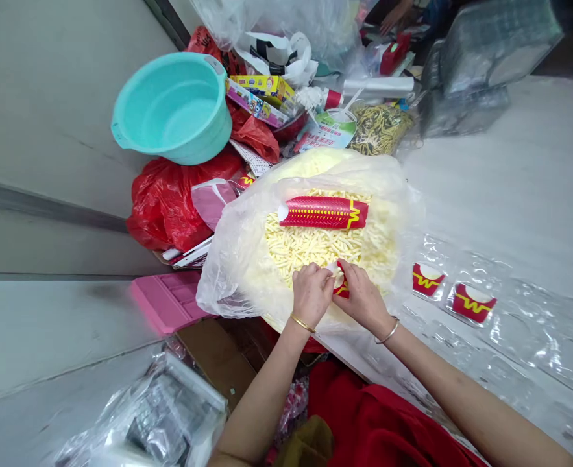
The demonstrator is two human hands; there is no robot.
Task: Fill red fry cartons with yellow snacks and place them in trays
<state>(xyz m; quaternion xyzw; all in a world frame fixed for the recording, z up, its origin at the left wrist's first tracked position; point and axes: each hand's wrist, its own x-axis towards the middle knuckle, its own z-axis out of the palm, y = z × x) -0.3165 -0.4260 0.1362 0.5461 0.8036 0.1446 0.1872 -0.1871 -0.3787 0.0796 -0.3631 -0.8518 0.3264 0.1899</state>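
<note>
Head view, the only one.

Step in hand, as I judge it: working on one small red carton [343, 288], perhaps opening or filling it. It sits between the hands, just above pale yellow sticks [305, 246] heaped in a clear plastic bag [232, 259].

Right hand [364, 295]: fingers closed on the carton's red side. Left hand [310, 292]: fingers bunched at its white edge; cannot tell whether they pinch the carton or a stick.

A nested stack of red cartons [322, 213] lies on its side on the sticks, beyond both hands. Two more, a left-hand carton [428, 280] and a right-hand carton [474, 303], lie at the clear plastic trays [529, 324] to the right.

Next move, in my judgement, calls for a steady right-hand hold, the carton's mouth kept open, and a light left pinch: thin walls look easy to crush.

Hard to make out: the carton's inside and lower part, behind fingers; whether the two by the trays contain anything; tray edges, lost in glare. Another person's hand [396, 16] is cut off at the top.
</note>
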